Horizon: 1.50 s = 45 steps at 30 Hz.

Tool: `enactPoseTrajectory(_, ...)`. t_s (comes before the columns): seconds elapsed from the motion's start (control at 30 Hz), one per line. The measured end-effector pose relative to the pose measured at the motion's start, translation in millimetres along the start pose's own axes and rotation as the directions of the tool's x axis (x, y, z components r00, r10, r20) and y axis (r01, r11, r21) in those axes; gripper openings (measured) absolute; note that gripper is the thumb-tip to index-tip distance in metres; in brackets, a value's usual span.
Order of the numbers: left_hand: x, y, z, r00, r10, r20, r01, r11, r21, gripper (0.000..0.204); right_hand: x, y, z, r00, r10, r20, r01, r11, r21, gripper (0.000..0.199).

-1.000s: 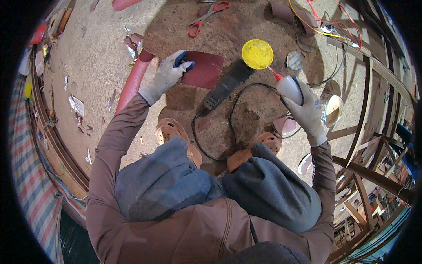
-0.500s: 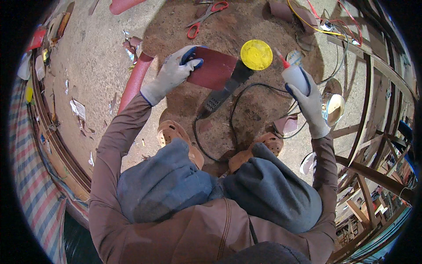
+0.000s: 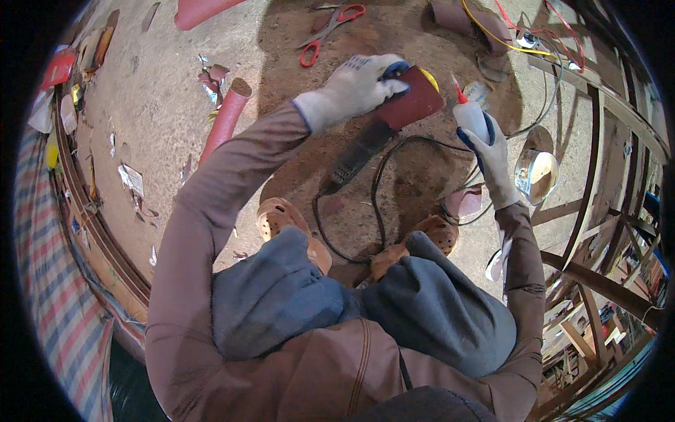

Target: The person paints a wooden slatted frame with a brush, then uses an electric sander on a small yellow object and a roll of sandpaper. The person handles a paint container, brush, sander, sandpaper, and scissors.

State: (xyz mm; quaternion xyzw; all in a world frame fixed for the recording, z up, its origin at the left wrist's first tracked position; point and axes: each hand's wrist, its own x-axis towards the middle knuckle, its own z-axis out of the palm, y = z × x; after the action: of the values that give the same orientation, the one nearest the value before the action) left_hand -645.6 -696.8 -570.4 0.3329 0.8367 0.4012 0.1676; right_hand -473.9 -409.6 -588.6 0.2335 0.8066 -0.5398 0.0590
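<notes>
My left hand (image 3: 362, 88), in a white glove with blue fingertips, grips a dark red sheet of sandpaper (image 3: 416, 102) by its far left edge. The sheet covers most of a yellow disc (image 3: 429, 79) on the head of a black corded power tool (image 3: 362, 152) lying on the ground. In my gloved right hand (image 3: 492, 155) is a white squeeze bottle (image 3: 472, 118) with a red nozzle, held upright at a slight tilt, to the right of the sheet. The fingers wrap around the bottle's lower part. Whether the sheet touches the disc I cannot tell.
Red-handled scissors (image 3: 330, 33) lie on the ground ahead. A red roll (image 3: 226, 118) is to the left, with scraps around it. The black cable (image 3: 380, 204) loops near my shoes. A round tin (image 3: 538, 174) stands at right, beside a metal frame (image 3: 594, 162).
My left hand has moved right with the sandpaper, bringing it over the yellow disc, which was fully visible before. My right hand still holds the bottle in nearly the same place.
</notes>
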Motion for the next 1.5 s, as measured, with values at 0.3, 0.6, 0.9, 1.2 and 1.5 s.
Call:
enactPoseTrajectory(0.3,30.8,-15.8,6.7,0.996,0.048,-0.069,-0.034,0.981,0.189,0.034,25.4,43.3,19.0,0.983,-0.1,-0.152,0.091,0.994,-0.064,0.064)
enactPoseTrajectory(0.6,46.3,-19.1,4.6,0.999,-0.023,0.043,0.014,0.98,0.197,0.037,28.2,36.7,28.7,0.964,-0.227,-0.136,0.167,0.921,-0.353,0.072)
enactPoseTrajectory(0.9,41.6,-18.7,1.8,0.995,-0.086,0.048,0.078,0.985,0.152,0.039,2.1,-0.2,-3.3,0.803,-0.591,-0.073,0.36,0.58,-0.731,0.096)
enactPoseTrajectory(1.2,39.5,-25.9,7.4,0.996,-0.066,-0.06,0.069,0.996,0.051,0.049,-0.2,-67.0,59.5,0.583,-0.691,0.428,0.708,0.172,-0.685,0.049)
enactPoseTrajectory(1.5,32.6,24.8,27.6,0.919,0.385,-0.084,-0.351,0.897,0.267,0.049,-1.9,-62.6,68.1,0.633,-0.632,0.447,0.695,0.208,-0.689,0.038)
